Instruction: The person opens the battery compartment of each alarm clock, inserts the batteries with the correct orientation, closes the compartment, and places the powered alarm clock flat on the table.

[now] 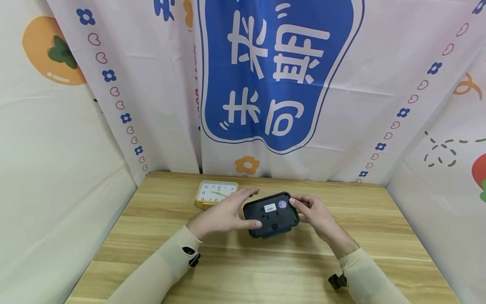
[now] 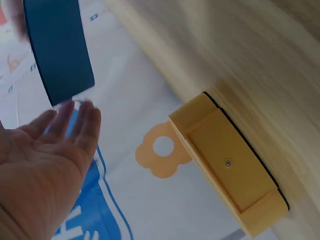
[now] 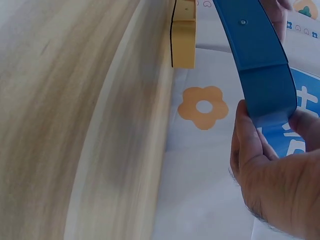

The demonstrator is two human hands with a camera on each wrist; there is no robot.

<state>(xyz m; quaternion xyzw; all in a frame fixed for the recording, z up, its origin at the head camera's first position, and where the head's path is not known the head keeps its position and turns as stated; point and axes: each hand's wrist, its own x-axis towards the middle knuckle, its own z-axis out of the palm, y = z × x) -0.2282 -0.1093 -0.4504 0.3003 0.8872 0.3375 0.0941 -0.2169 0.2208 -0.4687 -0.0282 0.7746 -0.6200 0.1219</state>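
Observation:
A blue clock is held up with its black back towards the head camera; a white barcode label and a round purple sticker are on it. Its face is hidden. My right hand pinches the clock's right end, thumb on the back and fingers behind. On the other side, my left hand has its fingers extended and spread, the thumb overlapping the clock's left edge in the head view. In the left wrist view its fingertips are close to the clock's end; contact is unclear.
A yellow clock stands behind my left hand near the back of the wooden table, partly covered by that hand. A printed white cloth hangs behind the table, with more cloth along both sides.

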